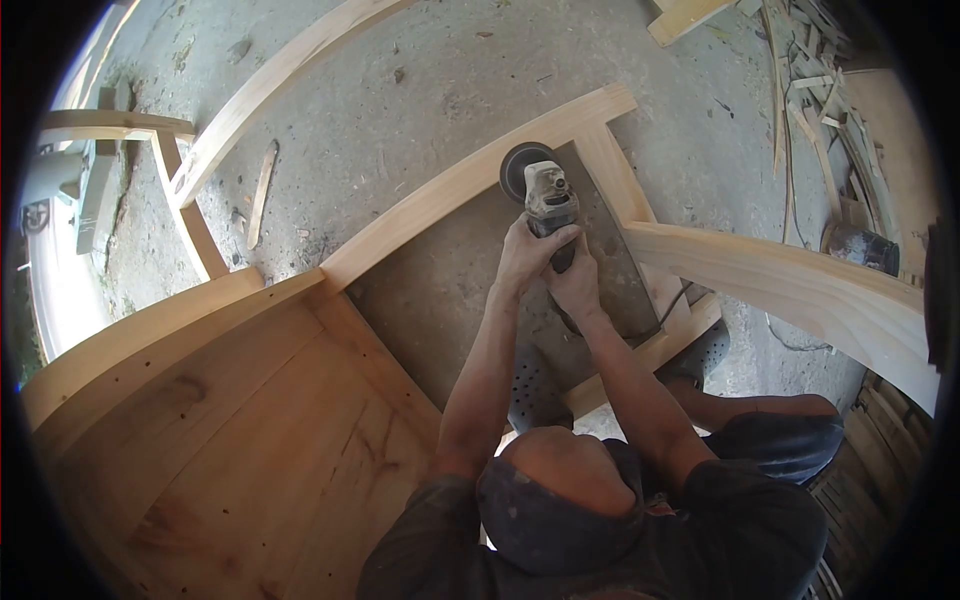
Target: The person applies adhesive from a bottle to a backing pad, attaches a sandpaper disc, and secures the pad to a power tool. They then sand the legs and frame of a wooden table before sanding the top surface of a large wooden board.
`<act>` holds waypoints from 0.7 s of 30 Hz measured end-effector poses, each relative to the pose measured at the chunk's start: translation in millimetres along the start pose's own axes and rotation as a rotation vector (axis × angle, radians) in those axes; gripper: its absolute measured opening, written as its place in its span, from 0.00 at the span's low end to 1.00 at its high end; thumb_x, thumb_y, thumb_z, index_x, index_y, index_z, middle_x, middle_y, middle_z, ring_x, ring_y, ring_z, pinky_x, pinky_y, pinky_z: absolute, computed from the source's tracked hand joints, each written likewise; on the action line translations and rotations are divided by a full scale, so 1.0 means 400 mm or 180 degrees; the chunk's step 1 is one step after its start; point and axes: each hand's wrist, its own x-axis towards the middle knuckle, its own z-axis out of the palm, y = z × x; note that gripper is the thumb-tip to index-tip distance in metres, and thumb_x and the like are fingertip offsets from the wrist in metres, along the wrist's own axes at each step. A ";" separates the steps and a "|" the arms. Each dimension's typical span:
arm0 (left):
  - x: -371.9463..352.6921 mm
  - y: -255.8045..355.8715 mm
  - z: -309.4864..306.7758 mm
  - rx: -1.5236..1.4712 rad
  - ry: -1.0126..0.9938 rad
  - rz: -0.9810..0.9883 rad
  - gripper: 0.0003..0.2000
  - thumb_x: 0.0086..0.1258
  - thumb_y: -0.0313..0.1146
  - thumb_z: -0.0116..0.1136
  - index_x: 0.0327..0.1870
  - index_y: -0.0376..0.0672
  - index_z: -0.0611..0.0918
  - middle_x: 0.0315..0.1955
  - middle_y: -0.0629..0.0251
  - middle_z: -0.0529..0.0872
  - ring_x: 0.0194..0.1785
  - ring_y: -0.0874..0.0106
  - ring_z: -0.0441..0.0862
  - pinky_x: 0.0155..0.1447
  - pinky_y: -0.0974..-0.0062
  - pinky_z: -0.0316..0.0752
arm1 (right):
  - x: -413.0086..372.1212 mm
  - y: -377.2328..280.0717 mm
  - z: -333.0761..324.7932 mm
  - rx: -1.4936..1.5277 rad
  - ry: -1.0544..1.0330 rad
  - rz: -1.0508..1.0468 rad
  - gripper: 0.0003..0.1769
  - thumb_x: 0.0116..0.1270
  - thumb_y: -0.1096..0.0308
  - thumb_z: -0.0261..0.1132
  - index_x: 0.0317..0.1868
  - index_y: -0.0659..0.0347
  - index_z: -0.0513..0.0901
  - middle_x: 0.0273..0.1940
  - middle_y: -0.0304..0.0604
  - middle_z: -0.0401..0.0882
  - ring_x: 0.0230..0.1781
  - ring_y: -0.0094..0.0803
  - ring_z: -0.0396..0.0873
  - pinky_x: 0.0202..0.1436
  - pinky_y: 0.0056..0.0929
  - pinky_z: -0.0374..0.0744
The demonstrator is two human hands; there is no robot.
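The left hand [524, 256] is closed around the body of a grey-and-black angle grinder [552, 200], its thumb laid across the top of the dark grip section. The right hand [576, 284] is wrapped around the same tool just behind and to the right, on the dark rear part; the two hands are close together, and the undersides of both grips are hidden.

The grinder's long axis runs away from the person, leaning slightly left, with the pale, dusty gear head foremost and the handle end toward the body. A dark round disc [516, 172] sits at the gear head's left side, over the long pale wooden rail [430, 216] that forms the far edge of an open wooden frame [614, 178]. It lies near the far right corner, just left of where the crosspiece meets the rail; whether the disc touches the wood cannot be told.

A thin black cord [672, 309] shows near the frame's right edge. A wide brown wooden panel [250, 450] adjoins the frame's left edge. One grey perforated shoe [538, 388] is near the frame's near edge. Beyond the far edge, a narrow pale wooden strip [262, 195] lies on the grey concrete floor [440, 90].
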 end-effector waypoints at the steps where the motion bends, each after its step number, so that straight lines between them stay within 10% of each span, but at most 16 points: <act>1: 0.017 0.005 0.017 -0.0001 -0.0012 0.0007 0.27 0.62 0.47 0.78 0.55 0.36 0.87 0.47 0.59 0.92 0.52 0.70 0.89 0.60 0.68 0.81 | 0.013 0.008 -0.010 0.0079 0.0207 -0.0105 0.37 0.61 0.57 0.78 0.65 0.63 0.72 0.46 0.65 0.87 0.51 0.63 0.86 0.50 0.52 0.84; 9: -0.001 0.077 -0.009 -0.0392 -0.0013 -0.0040 0.28 0.67 0.50 0.75 0.57 0.34 0.86 0.47 0.60 0.92 0.51 0.71 0.88 0.60 0.69 0.80 | 0.061 -0.097 -0.094 0.0069 -0.0089 -0.0395 0.37 0.62 0.60 0.77 0.67 0.64 0.72 0.47 0.65 0.87 0.52 0.62 0.87 0.51 0.50 0.84; 16: -0.138 0.055 -0.255 -0.2650 0.1317 0.0003 0.21 0.79 0.49 0.66 0.52 0.36 0.86 0.41 0.67 0.90 0.42 0.80 0.84 0.47 0.79 0.77 | 0.128 -0.507 0.005 -0.0911 -0.2040 -0.0709 0.40 0.63 0.57 0.71 0.71 0.69 0.70 0.51 0.68 0.86 0.56 0.62 0.85 0.61 0.49 0.81; 21: -0.210 0.068 -0.404 -0.2802 0.1960 -0.0160 0.23 0.80 0.50 0.62 0.56 0.35 0.83 0.46 0.63 0.89 0.47 0.72 0.87 0.55 0.71 0.80 | 0.173 -0.603 0.197 -0.1471 -0.3126 -0.1169 0.39 0.66 0.53 0.67 0.69 0.71 0.70 0.52 0.67 0.85 0.55 0.61 0.84 0.61 0.48 0.79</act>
